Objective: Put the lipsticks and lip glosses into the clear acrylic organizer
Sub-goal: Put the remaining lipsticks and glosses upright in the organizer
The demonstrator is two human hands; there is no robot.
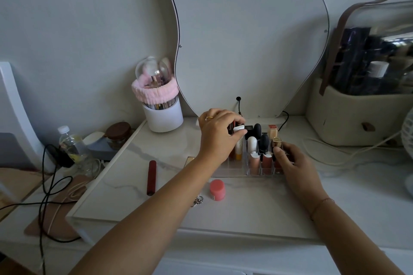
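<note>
Closest to me, my left forearm (156, 219) crosses the near edge of the counter (245, 214), and just past it sit a pink jar (217, 190) and a keyring (197, 201). Further up, my left grip (220, 138) is closed on a white-capped tube (238, 148), thumb on its cap. The tube stands upright in the left half of the organizer (230, 168). My right grip (292, 161) is curled round the organizer's front right corner, holding it steady.

To do this well, I judge I should keep the tube vertical and press straight down until it seats. The right side should stay braced so the light plastic does not slide or tip the tubes packed beside it. I should let go only once the tube stands by itself.

A dark red tube (151, 177) lies flat on the counter, well apart to the left, not yet put away. A gold case (191, 159) peeks out beside my left wrist.

The white-capped tube carries lettering down its side, too small to read. The jar's label is also unreadable, and no brand shows.
</note>
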